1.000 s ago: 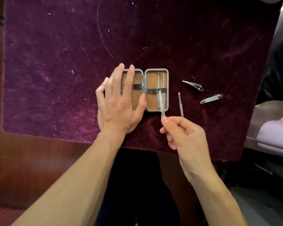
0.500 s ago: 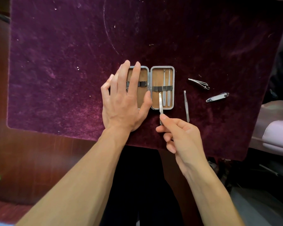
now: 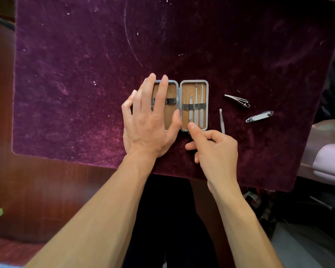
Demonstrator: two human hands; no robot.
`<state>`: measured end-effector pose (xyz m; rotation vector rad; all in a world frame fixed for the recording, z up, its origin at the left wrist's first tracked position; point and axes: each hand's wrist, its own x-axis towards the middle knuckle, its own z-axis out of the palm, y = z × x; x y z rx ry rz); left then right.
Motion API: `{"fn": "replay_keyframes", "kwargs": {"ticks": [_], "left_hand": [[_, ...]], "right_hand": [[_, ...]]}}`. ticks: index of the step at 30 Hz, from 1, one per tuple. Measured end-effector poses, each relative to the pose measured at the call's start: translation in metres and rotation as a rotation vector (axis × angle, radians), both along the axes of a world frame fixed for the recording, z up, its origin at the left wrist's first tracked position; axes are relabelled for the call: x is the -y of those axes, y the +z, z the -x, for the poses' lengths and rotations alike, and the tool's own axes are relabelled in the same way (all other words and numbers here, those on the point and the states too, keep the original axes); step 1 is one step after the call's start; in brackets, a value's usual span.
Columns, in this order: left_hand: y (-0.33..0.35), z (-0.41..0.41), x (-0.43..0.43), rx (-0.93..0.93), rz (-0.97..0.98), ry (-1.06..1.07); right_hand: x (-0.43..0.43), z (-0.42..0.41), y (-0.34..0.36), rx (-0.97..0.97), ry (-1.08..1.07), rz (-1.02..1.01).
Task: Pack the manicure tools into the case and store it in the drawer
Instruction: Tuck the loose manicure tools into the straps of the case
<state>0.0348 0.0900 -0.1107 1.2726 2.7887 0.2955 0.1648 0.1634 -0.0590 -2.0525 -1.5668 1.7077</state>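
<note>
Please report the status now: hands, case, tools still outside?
Left hand flat on open case, holding it down. Right hand pushing third tool under the strap. Tweezers and two clippers wait on the cloth. Nothing blocking.

Case open, flat; three tools strapped.

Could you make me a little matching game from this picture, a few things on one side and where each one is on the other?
Things:
1. left hand
2. right hand
3. tweezers
4. nail clipper

Places:
A. farthest right on the purple cloth
B. flat on the left half of the open case
C. on the cloth just right of the case
D. forefinger on the lower end of a tool in the case's right half

Pairs: 1-B, 2-D, 3-C, 4-A
</note>
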Motion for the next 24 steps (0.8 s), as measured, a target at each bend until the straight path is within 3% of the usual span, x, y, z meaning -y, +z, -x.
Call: {"fn": "replay_keyframes", "kwargs": {"ticks": [24], "left_hand": [[0.0032, -0.0006, -0.0007, 0.005, 0.028, -0.004]], "right_hand": [[0.0077, 0.0032, -0.0040, 0.024, -0.030, -0.081]]}}
